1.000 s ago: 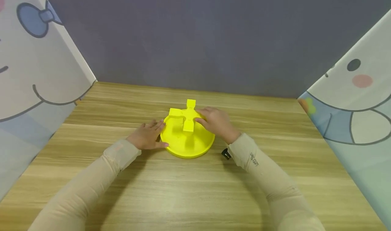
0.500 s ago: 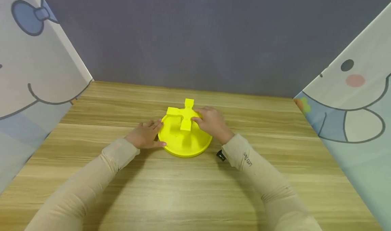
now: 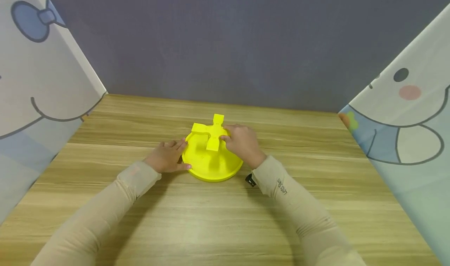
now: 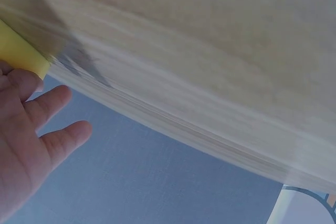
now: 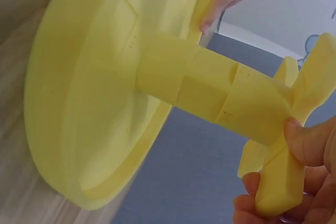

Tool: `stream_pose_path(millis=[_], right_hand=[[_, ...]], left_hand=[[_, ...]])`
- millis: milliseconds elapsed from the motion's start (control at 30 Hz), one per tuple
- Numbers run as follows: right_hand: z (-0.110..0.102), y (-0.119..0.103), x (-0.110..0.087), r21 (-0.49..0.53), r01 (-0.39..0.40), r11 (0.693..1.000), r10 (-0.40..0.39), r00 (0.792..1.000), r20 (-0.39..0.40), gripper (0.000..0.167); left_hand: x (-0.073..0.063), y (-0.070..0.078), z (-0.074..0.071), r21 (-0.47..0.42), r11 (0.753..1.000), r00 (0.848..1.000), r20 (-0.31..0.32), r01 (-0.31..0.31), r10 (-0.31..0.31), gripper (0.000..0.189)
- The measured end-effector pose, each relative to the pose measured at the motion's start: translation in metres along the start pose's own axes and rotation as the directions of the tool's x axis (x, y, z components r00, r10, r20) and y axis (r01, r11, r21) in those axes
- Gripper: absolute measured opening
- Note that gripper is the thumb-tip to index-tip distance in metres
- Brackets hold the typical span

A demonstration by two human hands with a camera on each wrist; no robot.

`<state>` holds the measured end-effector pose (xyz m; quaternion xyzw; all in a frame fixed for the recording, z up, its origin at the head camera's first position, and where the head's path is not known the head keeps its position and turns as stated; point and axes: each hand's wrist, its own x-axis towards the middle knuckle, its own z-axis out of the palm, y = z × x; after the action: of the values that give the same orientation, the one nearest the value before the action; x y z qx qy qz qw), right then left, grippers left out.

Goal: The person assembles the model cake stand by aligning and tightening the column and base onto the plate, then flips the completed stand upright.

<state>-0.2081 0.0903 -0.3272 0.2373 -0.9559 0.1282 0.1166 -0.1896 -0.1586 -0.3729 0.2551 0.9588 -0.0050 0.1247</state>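
A yellow round tray-like base (image 3: 200,160) with a raised rim lies on the wooden table. From its middle rises a blocky yellow post (image 5: 210,85), seen in the right wrist view, topped by a yellow cross-shaped handle (image 3: 215,132) with flared arms. My right hand (image 3: 244,144) pinches one arm of that handle, thumb on one side and fingers curled round the other. At the base's left side, my left hand (image 3: 164,156) rests against the rim with fingers spread; the left wrist view shows its palm beside a yellow edge (image 4: 21,51).
A small black object (image 3: 250,180) shows by my right cuff, partly hidden. Behind the wooden table (image 3: 197,219) stands a dark grey panel (image 3: 225,43). Cartoon-printed panels (image 3: 415,121) flank both sides.
The cross-shaped handle has turned slightly clockwise, seen from above, along with my right hand and forearm. My left hand stays on the rim. The head view has shifted a little.
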Motion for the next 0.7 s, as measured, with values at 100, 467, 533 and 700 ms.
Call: stream_pose_path(millis=[100,467,533,700], right_hand=[[0.001,0.002,-0.002,-0.013,0.006,1.0,-0.006,1.0,-0.01,0.036],[-0.013,0.04,-0.002,0.364,-0.031,0.931,0.008,0.998,0.064,0.051],[-0.017,0.05,-0.003,0.438,-0.054,0.898,0.051,0.999,0.02,0.053],[-0.019,0.07,-0.006,0.518,-0.085,0.851,0.102,0.995,-0.004,0.056]], left_hand=[[0.0,0.001,-0.001,0.005,1.0,1.0,-0.002,-0.002,0.002,0.085],[0.002,-0.005,-0.014,-0.089,0.996,1.0,0.008,0.019,-0.019,0.086],[0.001,-0.01,-0.019,-0.17,0.985,0.999,-0.041,0.021,-0.029,0.084],[-0.004,-0.022,-0.028,-0.382,0.924,0.984,-0.166,-0.005,-0.063,0.075]])
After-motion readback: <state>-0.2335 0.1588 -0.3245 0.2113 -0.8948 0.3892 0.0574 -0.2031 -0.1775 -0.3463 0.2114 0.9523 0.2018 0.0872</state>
